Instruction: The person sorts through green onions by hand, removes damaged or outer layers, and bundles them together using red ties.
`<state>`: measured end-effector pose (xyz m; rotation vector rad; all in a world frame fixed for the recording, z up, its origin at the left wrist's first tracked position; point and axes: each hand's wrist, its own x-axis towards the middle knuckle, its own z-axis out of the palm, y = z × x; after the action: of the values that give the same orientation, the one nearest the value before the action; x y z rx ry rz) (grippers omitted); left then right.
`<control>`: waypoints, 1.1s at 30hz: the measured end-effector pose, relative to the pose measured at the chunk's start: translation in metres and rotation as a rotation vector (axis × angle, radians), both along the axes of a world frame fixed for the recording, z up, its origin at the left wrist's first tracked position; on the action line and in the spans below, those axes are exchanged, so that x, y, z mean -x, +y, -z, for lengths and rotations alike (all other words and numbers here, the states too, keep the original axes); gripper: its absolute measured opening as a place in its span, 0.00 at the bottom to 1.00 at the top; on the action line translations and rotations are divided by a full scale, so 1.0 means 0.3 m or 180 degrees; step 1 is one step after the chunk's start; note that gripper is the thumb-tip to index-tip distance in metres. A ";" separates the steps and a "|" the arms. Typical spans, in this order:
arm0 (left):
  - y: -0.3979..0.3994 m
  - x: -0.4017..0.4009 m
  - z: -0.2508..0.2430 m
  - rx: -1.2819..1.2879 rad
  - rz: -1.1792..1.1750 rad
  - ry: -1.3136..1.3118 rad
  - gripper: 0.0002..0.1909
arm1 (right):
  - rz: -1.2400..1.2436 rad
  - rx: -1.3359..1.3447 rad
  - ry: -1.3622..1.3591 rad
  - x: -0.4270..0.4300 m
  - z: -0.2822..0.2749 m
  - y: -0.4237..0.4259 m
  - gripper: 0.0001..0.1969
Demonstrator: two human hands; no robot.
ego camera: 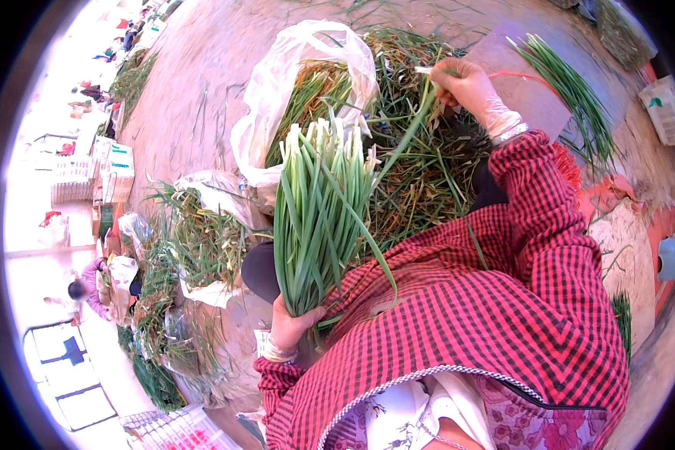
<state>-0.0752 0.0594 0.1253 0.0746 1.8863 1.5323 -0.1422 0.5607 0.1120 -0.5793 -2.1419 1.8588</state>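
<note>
My left hand (296, 326), in a thin glove, grips a thick bunch of green onion or chive stalks (320, 225) by the leafy end, with the pale ends pointing up. Away to the upper right, my right hand (462, 84), also gloved, pinches a stalk near its white end (423, 70); its long green leaf runs down toward the bunch. Beneath my right hand lies a heap of loose green and brown leaves (422, 180). Behind the bunch stands an open white plastic bag (259, 112) holding more leaves.
A separate bundle of green stalks (574, 90) lies at the upper right, near red ties (566, 171). More leaf heaps (208, 242) spread at the left. Beyond them are a person in a purple top (94, 289) and stacked crates (115, 169). A light-blue container (671, 259) stands far right.
</note>
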 end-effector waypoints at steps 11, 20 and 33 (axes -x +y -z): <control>0.060 -0.018 0.035 0.0255 -0.0013 0.0842 0.21 | -0.1581 -0.1925 0.0029 -0.006 -0.079 -0.454 0.32; 0.061 -0.008 0.037 0.0178 0.0020 0.0589 0.22 | -0.1103 -0.2493 0.0308 0.035 0.074 -0.457 0.11; -0.016 -0.008 0.024 0.0279 0.0518 0.0255 0.25 | -0.1356 -0.0412 -0.0816 -0.063 0.105 -0.125 0.38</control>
<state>-0.0727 0.0547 0.1181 0.2473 1.9564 1.3539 -0.1232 0.5234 0.0806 -0.3694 -2.7068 1.9088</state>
